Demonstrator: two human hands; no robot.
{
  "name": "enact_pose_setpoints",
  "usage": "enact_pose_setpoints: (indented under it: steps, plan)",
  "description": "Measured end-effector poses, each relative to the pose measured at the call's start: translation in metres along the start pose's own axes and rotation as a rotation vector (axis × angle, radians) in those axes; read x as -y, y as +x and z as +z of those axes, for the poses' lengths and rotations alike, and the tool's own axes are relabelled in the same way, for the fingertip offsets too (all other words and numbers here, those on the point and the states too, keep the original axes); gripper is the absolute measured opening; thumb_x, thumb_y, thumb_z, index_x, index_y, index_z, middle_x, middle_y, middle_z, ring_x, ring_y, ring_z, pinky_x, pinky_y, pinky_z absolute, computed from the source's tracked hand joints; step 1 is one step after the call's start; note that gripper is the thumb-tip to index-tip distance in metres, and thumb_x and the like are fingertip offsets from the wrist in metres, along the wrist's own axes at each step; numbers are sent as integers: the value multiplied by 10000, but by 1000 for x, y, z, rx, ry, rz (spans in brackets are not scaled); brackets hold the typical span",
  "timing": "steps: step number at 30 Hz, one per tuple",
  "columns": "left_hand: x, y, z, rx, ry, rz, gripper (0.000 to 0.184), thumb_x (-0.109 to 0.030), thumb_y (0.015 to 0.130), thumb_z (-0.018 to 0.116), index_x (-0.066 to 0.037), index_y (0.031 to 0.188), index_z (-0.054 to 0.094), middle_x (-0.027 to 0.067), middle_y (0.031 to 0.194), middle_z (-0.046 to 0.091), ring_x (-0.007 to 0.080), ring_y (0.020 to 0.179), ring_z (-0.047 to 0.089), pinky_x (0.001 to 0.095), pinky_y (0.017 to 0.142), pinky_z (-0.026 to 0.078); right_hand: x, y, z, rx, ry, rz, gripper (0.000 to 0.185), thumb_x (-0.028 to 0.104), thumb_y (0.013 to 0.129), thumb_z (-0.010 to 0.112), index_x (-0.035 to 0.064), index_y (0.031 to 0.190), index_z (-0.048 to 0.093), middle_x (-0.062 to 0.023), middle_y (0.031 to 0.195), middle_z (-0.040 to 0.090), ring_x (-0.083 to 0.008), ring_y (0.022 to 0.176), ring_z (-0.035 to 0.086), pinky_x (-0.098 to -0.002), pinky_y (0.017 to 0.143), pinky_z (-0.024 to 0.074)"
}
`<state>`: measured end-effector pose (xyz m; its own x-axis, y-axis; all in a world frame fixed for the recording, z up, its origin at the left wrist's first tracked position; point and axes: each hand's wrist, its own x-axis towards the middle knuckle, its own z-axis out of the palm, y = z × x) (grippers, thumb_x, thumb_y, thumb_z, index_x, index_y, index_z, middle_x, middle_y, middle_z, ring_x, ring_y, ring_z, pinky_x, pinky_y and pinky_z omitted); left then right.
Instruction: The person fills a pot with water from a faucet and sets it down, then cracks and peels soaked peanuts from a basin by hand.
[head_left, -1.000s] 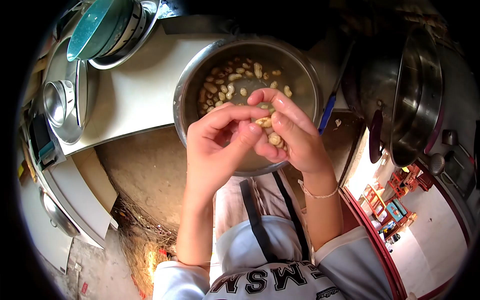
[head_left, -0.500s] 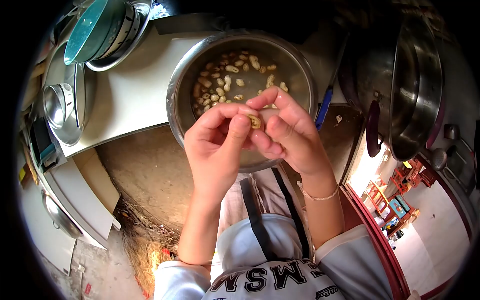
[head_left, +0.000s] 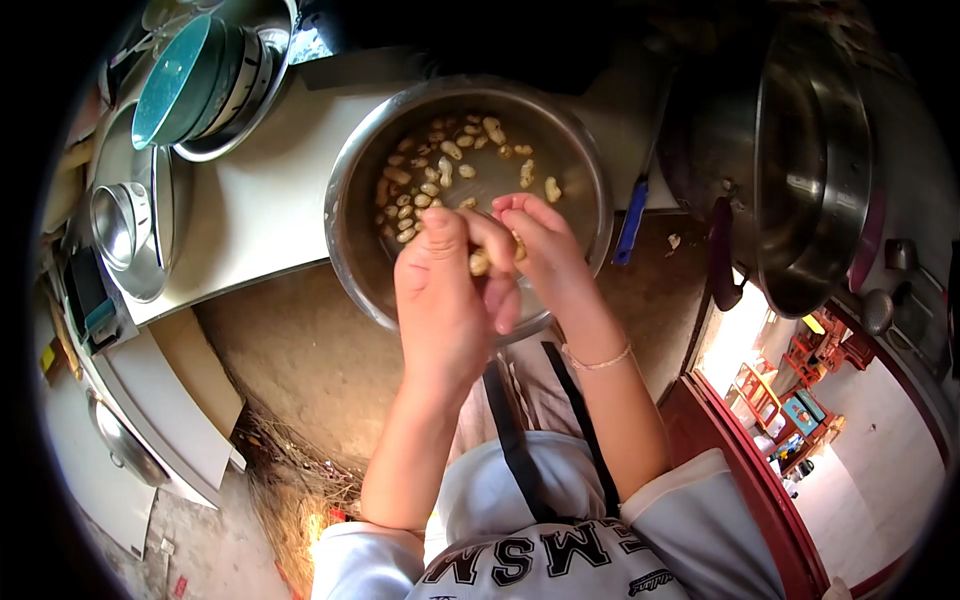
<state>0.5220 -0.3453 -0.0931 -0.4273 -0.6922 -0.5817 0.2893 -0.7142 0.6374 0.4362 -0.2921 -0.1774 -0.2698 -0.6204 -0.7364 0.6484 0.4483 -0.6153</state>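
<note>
Over a steel basin point(head_left: 345, 262), my two hands are close together. My left hand point(head_left: 445, 285) is closed, fingers curled and thumb on top, with a pale peanut point(head_left: 480, 262) in its curl. My right hand point(head_left: 548, 255) pinches what looks like another peanut piece point(head_left: 518, 246) beside the left fingers; its far side is hidden. Inside the basin, several unshelled peanuts point(head_left: 445, 172) are spread in shallow, brownish water, mostly on the left and far side. The near part of the basin is covered by my hands.
The basin rests on a pale counter point(head_left: 260, 215). Green bowls point(head_left: 175, 85) and steel bowls point(head_left: 112, 225) stand at left. At right are a blue-handled tool point(head_left: 630, 222) and a large steel pan point(head_left: 810, 180). Dry straw point(head_left: 290, 500) lies on the floor at lower left.
My left hand has turned, its thumb now upward and fingers curled inward. My right hand has shifted slightly left and its fingers have drawn together. The opened shell no longer shows clearly.
</note>
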Motion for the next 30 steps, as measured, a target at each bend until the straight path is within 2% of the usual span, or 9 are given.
enact_pose_setpoints:
  steps: [4, 7, 9, 14, 17, 19, 21, 25, 30]
  plan:
    - [-4, 0, 34, 164, -276, -178, 565, -413, 906, 248, 7, 618, 493, -15, 461, 324, 44, 350, 266, 167, 309, 244, -10, -3, -8, 44, 29, -119, 141, 119, 820, 419, 12, 896, 471, -40, 779, 513, -98, 706, 486, -221, 645, 413]
    - [0, -4, 72, 242, -184, -165, 511, -367, 907, 314, 10, 641, 533, -24, 472, 367, 36, 350, 275, 160, 316, 250, -21, -2, -13, -38, 462, 149, 285, 202, 888, 249, 7, 827, 447, -45, 682, 465, -107, 649, 466, -208, 579, 410]
    - [-4, -11, 115, 266, 8, -105, 380, -285, 874, 446, 15, 666, 553, 4, 510, 446, 42, 389, 362, 175, 344, 301, -33, 14, -16, -28, 195, 78, 150, 75, 838, 347, -5, 941, 421, -84, 822, 476, -141, 713, 497, -232, 642, 434]
    - [20, 14, 192, 380, 924, 715, 119, -127, 732, 598, -49, 821, 579, 112, 664, 578, 216, 496, 541, 296, 443, 400, -26, 14, -20, -7, 129, 15, 160, 12, 829, 366, -12, 979, 419, -97, 862, 493, -130, 717, 497, -235, 614, 434]
    - [23, 22, 176, 195, 947, 865, 99, -121, 769, 573, -34, 813, 590, 80, 651, 585, 162, 512, 551, 256, 469, 409, -20, 10, -25, 50, 131, 31, 135, 49, 846, 379, -9, 947, 448, -80, 829, 506, -111, 691, 480, -220, 600, 422]
    - [18, 25, 143, 46, 750, 698, 100, -101, 772, 545, -11, 732, 562, 125, 597, 542, 225, 500, 537, 283, 451, 408, -6, 3, -19, 88, 140, 62, 132, 73, 854, 391, -5, 931, 464, -66, 805, 512, -99, 665, 468, -209, 590, 413]
    - [11, 28, 102, -140, 562, 567, 162, -72, 830, 474, 9, 735, 578, 26, 598, 537, 54, 535, 474, 181, 487, 362, 3, 0, -15, 173, 231, -139, 162, 164, 869, 408, 31, 873, 500, -19, 709, 502, -61, 553, 418, -181, 482, 349]
    - [8, 21, 20, -358, 453, 323, 219, -123, 869, 433, -8, 729, 556, -20, 630, 477, 18, 546, 384, 158, 478, 291, 22, -20, -6, 163, 299, 73, 268, 247, 896, 382, 40, 788, 514, 6, 572, 450, -40, 442, 352, -160, 379, 248]
    - [4, -6, 9, -290, 253, 280, 216, -154, 888, 418, -29, 766, 546, -56, 622, 435, 6, 534, 333, 148, 460, 247, 55, -51, 5, 430, 415, 7, 293, 216, 903, 339, -1, 1024, 495, -63, 822, 528, -87, 659, 470, -185, 512, 361]
